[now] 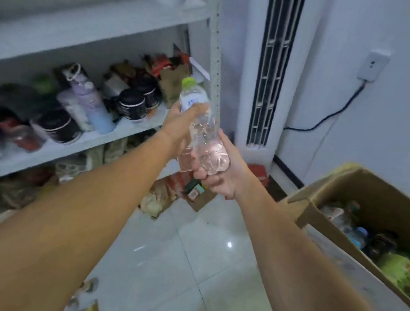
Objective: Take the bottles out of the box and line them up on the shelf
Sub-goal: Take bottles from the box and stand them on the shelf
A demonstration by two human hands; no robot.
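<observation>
Bottle (203, 127) label blurred, unreadable

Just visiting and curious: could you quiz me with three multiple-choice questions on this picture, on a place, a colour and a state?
1. Where is the cardboard box? A. at the person's right B. on the top shelf C. between the arms
2. What colour is the cap of the clear bottle? A. red B. green C. black
3. How is the bottle held? A. left hand alone B. both hands C. nobody holds it
Answers: 1 A, it sits at the lower right; 2 B, lime green; 3 B, left hand grips the upper part, right hand the base.
</observation>
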